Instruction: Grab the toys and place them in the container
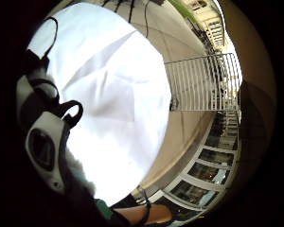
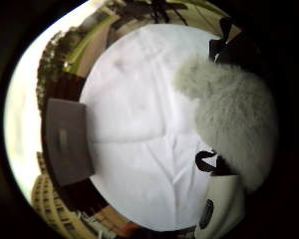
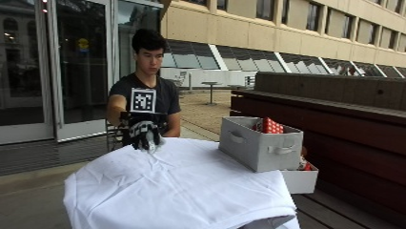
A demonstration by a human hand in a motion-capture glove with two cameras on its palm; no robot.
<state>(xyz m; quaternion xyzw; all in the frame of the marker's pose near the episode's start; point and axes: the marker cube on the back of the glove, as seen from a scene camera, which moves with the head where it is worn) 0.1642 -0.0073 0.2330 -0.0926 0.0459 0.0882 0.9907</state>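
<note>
In the outside view my gloved right hand (image 3: 143, 133) hangs just above the far left part of the white-clothed table (image 3: 184, 186), fingers curled down round a pale fluffy toy (image 3: 156, 141). The thumb side palm view shows that grey-white furry toy (image 2: 229, 114) close against the palm, above the cloth (image 2: 139, 149). A little of its fur (image 1: 78, 169) shows in the little finger side palm view. The grey fabric container (image 3: 260, 143) stands at the table's right edge, well to the right of the hand, with a red patterned thing (image 3: 273, 126) inside. From the thumb side it appears as a dark box (image 2: 65, 142).
A white box (image 3: 299, 179) sits low beside the container at the table's right. A dark wooden bench wall (image 3: 342, 119) runs behind it. A metal gate (image 1: 203, 82) stands on the paving beyond the table. White cloth (image 1: 113, 94) lies bare under the hand.
</note>
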